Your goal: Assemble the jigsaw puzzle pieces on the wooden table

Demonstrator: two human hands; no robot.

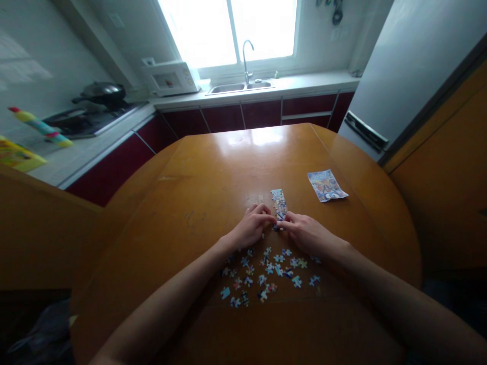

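Note:
A narrow strip of joined jigsaw puzzle pieces [279, 202] lies on the wooden table, running away from me. At its near end, my left hand [254, 225] comes in from the left with thumb and fingers closed. My right hand [302, 230] meets it from the other side, its fingertips closed on a dark puzzle piece [276, 228] at the strip's lower edge. Whatever sits between the left fingertips is too small to make out. Several loose puzzle pieces [279, 269] are scattered on the tabletop nearer to me, below both hands.
A creased picture sheet [327, 185] rests on the table [182, 203] to the right of the strip. Beyond the table are a counter with a sink [239, 87], a microwave [171, 78] and a stove with a wok [102, 94]. A refrigerator [411, 66] stands at the right.

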